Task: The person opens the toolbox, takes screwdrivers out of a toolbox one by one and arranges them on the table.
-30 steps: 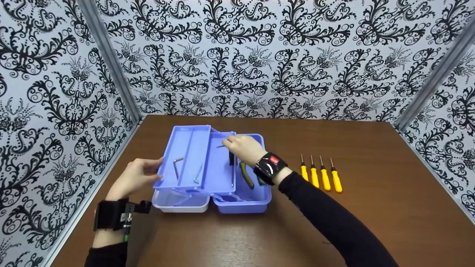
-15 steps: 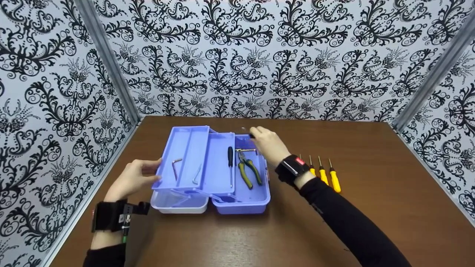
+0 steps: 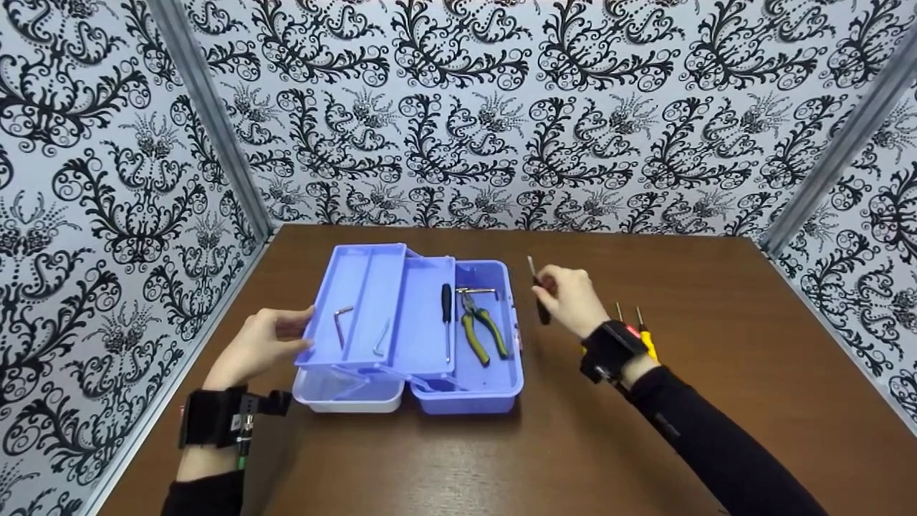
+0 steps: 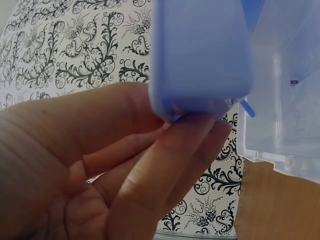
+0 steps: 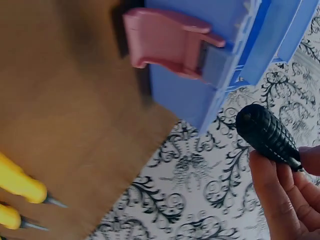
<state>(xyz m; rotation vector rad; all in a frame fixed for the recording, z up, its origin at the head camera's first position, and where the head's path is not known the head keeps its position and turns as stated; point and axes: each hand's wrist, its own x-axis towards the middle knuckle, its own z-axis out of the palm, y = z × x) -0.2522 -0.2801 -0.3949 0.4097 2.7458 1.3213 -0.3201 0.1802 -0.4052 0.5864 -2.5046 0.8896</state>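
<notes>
To the right of the blue toolbox [image 3: 467,403], my right hand [image 3: 573,299] holds a short screwdriver [image 3: 543,309] in its fingertips, tip up. The right wrist view shows its ribbed black handle [image 5: 267,131] with thumb and fingers pinching the narrow end. My left hand [image 3: 261,344] grips the outer edge of the raised upper tray [image 3: 351,287]; the left wrist view shows fingers on the tray's corner [image 4: 200,60]. Two hex keys, one bronze-looking [image 3: 339,326] and one pale [image 3: 381,338], lie in this tray. A black-handled screwdriver [image 3: 446,304] lies in the lower tray [image 3: 419,322].
Green-handled pliers [image 3: 475,340] and a metal rod-like tool [image 3: 478,290] lie in the box's base. Yellow-handled screwdrivers [image 3: 648,344] lie on the table [image 3: 752,344], partly behind my right wrist. The clear lid [image 3: 351,401] hangs open under the trays. A pink latch [image 5: 167,40] is on the box's side.
My right hand has moved right and toward me, from over the toolbox to the table beside it, carrying the short screwdriver. The pliers have come into full view. My left hand stays on the tray.
</notes>
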